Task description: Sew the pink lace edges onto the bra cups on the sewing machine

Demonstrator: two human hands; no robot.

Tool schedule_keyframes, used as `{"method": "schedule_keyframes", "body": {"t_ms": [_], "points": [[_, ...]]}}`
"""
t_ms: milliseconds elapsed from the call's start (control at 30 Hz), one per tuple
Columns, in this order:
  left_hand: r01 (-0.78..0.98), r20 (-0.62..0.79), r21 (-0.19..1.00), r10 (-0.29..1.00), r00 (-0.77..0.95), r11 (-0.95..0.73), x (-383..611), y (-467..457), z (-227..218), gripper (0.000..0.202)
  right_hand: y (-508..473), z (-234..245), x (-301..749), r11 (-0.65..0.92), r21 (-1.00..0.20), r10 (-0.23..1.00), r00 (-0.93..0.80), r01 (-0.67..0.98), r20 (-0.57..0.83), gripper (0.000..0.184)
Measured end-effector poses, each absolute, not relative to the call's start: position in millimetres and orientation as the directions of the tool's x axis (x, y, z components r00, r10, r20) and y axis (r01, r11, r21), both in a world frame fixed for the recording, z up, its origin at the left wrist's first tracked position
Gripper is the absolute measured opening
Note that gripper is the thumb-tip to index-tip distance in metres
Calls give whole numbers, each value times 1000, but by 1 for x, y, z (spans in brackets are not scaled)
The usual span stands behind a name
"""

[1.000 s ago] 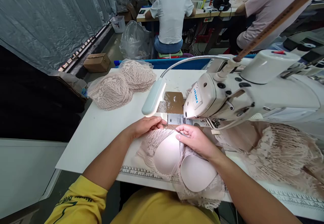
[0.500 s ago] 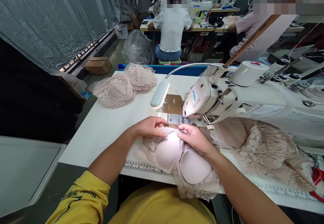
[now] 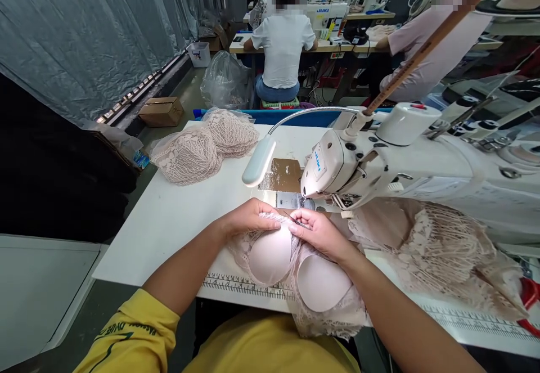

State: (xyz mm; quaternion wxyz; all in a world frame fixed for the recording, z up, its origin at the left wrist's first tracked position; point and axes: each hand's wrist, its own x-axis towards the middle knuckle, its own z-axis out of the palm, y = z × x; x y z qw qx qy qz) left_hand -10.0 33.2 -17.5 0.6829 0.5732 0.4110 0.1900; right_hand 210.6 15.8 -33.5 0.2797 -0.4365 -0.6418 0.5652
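Observation:
A pale pink lace bra (image 3: 270, 257) with two smooth moulded cups lies over the table's front edge, its lower lace hanging toward my lap. My left hand (image 3: 255, 215) pinches the lace at the upper edge of the left cup, thumb on top. Closed on the same edge, a little to the right, is my right hand (image 3: 314, 227). A thin dark pointed tool (image 3: 298, 223) sticks out of its fingers toward the left; its kind is too small to make out. Both hands are just in front of the needle area of the sewing machine (image 3: 333, 165).
A lamp (image 3: 259, 162) on a bendable neck hangs above the table (image 3: 143, 232). Stacked lace cups (image 3: 189, 153) lie at the back left. More lace fabric (image 3: 439, 249) is bunched under the machine arm. A ruler strip (image 3: 240, 287) runs along the front edge. Two people sit at machines beyond.
The view has shifted slightly. Both hands keep their hold on the bra's edge, with the right hand and its pointed tool a little closer to the left hand.

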Motion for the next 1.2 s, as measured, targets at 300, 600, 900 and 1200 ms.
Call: {"method": "schedule_keyframes", "body": {"t_ms": [300, 600, 900, 1200], "points": [[220, -368, 930, 741, 561, 295, -1, 28, -9, 33, 18, -32, 221, -26, -974, 871, -474, 225, -133, 28], [247, -387, 922, 744, 545, 298, 2, 27, -9, 32, 16, -33, 217, 118, -938, 864, -499, 326, -64, 21], [208, -382, 924, 727, 570, 322, 3, 25, -7, 35, 16, -30, 216, 126, -938, 870, -490, 323, -51, 21], [280, -296, 949, 724, 623, 147, -2, 29, -15, 38, 12, -13, 233, 73, -858, 905, -396, 508, -158, 25]]}}
